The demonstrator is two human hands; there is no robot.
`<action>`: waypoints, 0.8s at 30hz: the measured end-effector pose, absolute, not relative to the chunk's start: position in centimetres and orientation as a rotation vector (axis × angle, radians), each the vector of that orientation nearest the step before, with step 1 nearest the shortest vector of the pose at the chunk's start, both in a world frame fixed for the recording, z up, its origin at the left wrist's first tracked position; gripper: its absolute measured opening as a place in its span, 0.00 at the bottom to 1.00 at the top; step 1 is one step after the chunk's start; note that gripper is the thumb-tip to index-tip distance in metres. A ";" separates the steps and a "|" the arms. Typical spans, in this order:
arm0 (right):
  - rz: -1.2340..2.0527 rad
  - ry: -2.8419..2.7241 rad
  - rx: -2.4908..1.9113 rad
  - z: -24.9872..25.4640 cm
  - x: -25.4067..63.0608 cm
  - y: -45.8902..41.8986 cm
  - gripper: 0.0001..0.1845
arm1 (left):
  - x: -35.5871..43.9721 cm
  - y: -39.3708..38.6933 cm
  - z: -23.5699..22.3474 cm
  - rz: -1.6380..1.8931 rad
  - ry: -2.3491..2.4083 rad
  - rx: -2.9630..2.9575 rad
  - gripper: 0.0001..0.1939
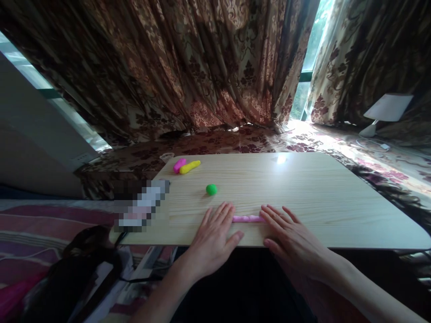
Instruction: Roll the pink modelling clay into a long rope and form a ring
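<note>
Pink roll (248, 219): by the table's (343, 202) near edge, likely for easy reach.
Left hand (215, 234): over one end, fingers mostly together, thumb apart.
Right hand (290, 233): over the other, fingers spread, perhaps balancing pressure.

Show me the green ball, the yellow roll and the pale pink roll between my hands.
Green ball (211, 189), head view: its visible middle.
Yellow roll (190, 167), head view: midway along its length.
Pale pink roll (248, 219), head view: its uncovered middle stretch.
</note>
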State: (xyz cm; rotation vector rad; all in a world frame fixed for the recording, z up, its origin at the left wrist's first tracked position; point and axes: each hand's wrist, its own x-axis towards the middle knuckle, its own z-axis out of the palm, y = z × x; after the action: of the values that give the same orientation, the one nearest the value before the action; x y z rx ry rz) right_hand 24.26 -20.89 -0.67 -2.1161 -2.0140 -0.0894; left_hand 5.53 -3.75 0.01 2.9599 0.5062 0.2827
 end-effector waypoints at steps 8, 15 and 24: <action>-0.047 -2.071 -2.092 -1.1 23.4 -22.0 0.35 | 4.6 -5.3 0.0 0.235 0.423 3.029 0.32; -0.032 -2.129 -2.051 -0.7 23.1 -22.9 0.37 | 3.3 -5.8 0.1 0.197 0.376 3.045 0.34; -0.072 -2.062 -2.112 -1.2 23.9 -21.1 0.37 | 5.0 -4.4 -0.4 0.241 0.433 3.016 0.35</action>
State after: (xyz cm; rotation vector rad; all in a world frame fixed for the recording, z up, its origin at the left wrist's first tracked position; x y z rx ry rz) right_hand 23.92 -21.14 -1.19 -2.1119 -2.0622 -0.0720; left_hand 4.98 -4.44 -0.43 3.0161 0.4327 0.2414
